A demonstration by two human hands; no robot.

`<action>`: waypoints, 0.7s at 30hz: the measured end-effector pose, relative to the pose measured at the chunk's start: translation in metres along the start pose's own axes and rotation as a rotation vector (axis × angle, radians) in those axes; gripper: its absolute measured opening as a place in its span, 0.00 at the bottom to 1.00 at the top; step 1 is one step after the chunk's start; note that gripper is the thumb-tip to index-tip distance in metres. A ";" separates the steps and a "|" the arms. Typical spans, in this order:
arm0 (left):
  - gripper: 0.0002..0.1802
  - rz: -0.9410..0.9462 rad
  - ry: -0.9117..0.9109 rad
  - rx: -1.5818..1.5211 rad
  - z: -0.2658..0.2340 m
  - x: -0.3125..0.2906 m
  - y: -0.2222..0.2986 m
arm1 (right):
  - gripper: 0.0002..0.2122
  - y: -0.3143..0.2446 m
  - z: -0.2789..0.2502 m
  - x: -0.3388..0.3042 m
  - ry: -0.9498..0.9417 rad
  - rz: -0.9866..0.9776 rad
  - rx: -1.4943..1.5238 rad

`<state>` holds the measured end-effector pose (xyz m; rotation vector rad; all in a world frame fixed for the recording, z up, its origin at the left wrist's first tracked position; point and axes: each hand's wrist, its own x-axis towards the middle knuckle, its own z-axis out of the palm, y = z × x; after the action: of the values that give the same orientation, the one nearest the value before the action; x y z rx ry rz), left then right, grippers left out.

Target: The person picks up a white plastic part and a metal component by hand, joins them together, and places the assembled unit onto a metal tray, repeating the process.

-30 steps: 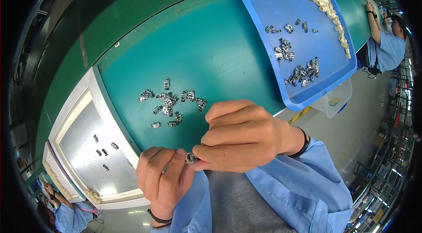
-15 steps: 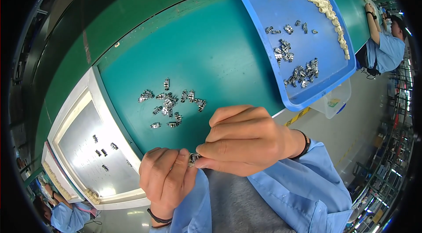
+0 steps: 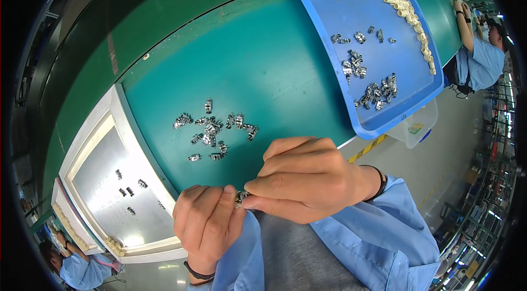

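Between my two hands is a small shiny metal part (image 3: 240,198), pinched from both sides and mostly covered by fingertips; a bit of pale material shows at its lower edge. My left hand (image 3: 206,219) is closed, its thumb and forefinger on the part's left side. From the right, my right hand (image 3: 307,181) grips it between thumb and forefinger, the other fingers curled. Beyond the hands, a loose pile of similar metal parts (image 3: 211,129) lies on the green tabletop (image 3: 263,66).
At the right stands a blue tray (image 3: 351,118) with metal parts (image 3: 379,91) and cream cylindrical pieces (image 3: 409,14). A white-framed panel (image 3: 145,143) with several metal parts lies left. A person (image 3: 477,60) works far right, another (image 3: 79,263) lower left. A clear container (image 3: 420,123) sits below the tray.
My right hand has shifted very slightly downward, still pinching the metal part. My left hand is nearly still. The parts on the table and in the tray have not moved.
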<state>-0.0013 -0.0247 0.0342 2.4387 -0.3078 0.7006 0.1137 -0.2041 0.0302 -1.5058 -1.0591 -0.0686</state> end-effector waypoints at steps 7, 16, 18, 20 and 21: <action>0.19 -0.004 0.006 -0.009 0.001 0.003 0.000 | 0.11 -0.001 0.001 -0.003 -0.062 -0.108 -0.206; 0.17 -0.301 -0.075 -0.044 0.002 0.024 -0.036 | 0.19 0.022 0.004 -0.013 -0.184 0.118 -0.472; 0.15 -0.323 -0.094 -0.001 0.002 0.046 -0.061 | 0.19 0.035 0.000 -0.019 -0.195 0.121 -0.528; 0.12 -0.384 -0.124 -0.047 0.013 0.080 -0.093 | 0.19 0.049 -0.002 -0.027 -0.217 0.156 -0.638; 0.11 -0.449 -0.134 -0.127 0.021 0.097 -0.111 | 0.19 0.055 -0.001 -0.030 -0.211 0.155 -0.635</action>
<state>0.1286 0.0469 0.0211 2.3191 0.1414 0.3123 0.1319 -0.2136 -0.0289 -2.2033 -1.1422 -0.1497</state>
